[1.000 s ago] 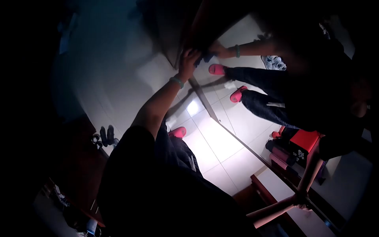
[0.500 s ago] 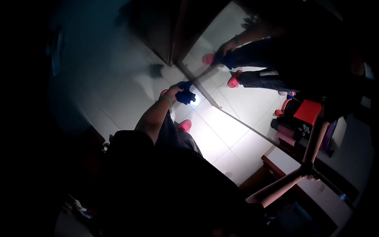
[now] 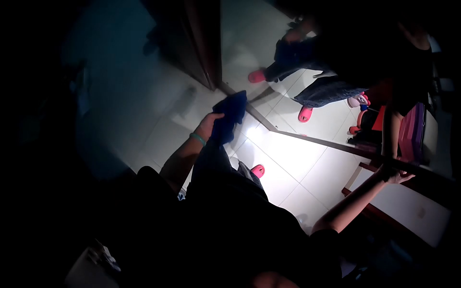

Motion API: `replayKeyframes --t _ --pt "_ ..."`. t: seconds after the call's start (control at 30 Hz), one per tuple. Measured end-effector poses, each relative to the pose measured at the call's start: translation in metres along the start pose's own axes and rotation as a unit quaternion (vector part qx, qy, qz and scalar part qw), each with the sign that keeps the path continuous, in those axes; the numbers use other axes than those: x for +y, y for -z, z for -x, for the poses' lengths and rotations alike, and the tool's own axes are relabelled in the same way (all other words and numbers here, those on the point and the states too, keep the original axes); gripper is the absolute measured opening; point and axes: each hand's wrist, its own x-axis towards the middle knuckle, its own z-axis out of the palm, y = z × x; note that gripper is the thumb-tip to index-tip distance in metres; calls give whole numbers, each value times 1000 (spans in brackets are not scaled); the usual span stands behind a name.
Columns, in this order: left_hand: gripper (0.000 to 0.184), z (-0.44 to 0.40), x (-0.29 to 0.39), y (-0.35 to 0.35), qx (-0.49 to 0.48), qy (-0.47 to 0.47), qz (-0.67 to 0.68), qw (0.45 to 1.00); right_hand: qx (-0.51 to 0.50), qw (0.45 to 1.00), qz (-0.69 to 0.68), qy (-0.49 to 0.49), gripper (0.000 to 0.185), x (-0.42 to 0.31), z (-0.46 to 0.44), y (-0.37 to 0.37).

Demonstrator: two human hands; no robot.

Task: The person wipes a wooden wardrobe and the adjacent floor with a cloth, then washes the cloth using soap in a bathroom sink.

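Note:
My left hand (image 3: 206,126), with a green bracelet on its wrist, is closed on a dark blue cloth (image 3: 232,111) that hangs in folds beside the lower edge of a large mirror (image 3: 288,117). Over at the right, my right hand (image 3: 396,175) grips the dark frame (image 3: 353,150) of that mirror, its fingers partly lost in shadow. Within the glass appear the reflected legs, pink slippers and blue cloth.
One pink slipper (image 3: 258,171) shows below me on the brightly lit tiled floor (image 3: 288,161). A white panel with dark red edges (image 3: 408,201) stands at the lower right. Reflected purple and red items (image 3: 414,129) show near my right hand. Much of the surroundings is dark.
My left hand and the blue cloth have moved down from the upper mirror edge, and the cloth now hangs more spread out. My right hand stays at the frame as the view shifts.

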Motion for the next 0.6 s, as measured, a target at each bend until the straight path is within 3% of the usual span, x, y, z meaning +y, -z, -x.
replayKeyframes --t 0.07,0.13,0.2,0.3,0.4,0.5,0.6 --pt "43 12 -25 -11 30 -43 15 998 -175 961 -122 -175 38 22 -19 32" --pt "41 25 -55 -26 75 -120 31 989 -251 945 -117 -175 42 58 -20 52" --pt "37 23 -80 -26 95 -162 71 980 -271 917 -62 -287 48 18 40 37" --pt "39 4 -113 23 111 -197 206 952 -382 888 -21 -254 50 43 75 84" --pt "38 -22 -123 67 205 -231 232 922 -367 864 31 -343 47 68 107 139" --pt "38 -73 -109 116 208 -293 185 914 -375 800 112 -455 44 98 158 205" --pt "12 -141 -83 160 118 -476 -7 871 -483 696 194 -494 51 113 229 261"
